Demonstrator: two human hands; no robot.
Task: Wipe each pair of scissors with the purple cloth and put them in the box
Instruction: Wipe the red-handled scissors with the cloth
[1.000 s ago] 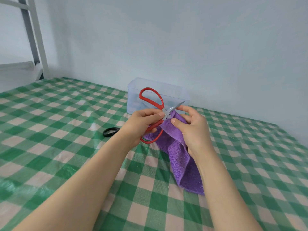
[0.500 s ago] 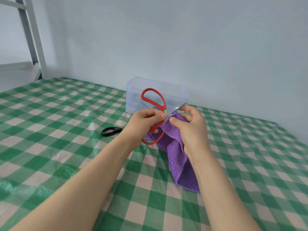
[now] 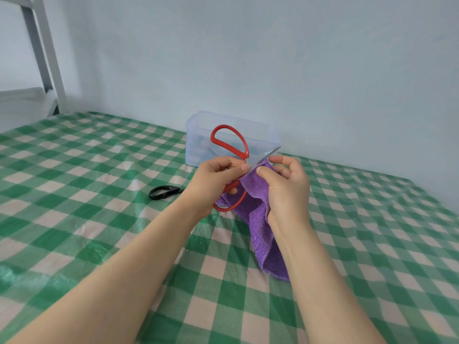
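Observation:
My left hand (image 3: 214, 181) grips the red-handled scissors (image 3: 229, 145) near the pivot and holds them up above the table, one handle loop high, the other low. My right hand (image 3: 285, 187) pinches the purple cloth (image 3: 258, 219) round the blade; the bare blade tip pokes out up and to the right. The cloth hangs from my right hand down onto the table. Behind the hands stands the clear plastic box (image 3: 198, 130). A black pair of scissors (image 3: 164, 192) lies on the table to the left of my left wrist, its blades hidden behind it.
The table wears a green and white checked cloth (image 3: 74, 194) and meets a pale wall at the back. A white metal frame (image 3: 47, 53) stands at the far left corner.
Both hands have shifted slightly right and up with the red scissors. My right hand has slid the cloth along the blade, and the blade tip still shows.

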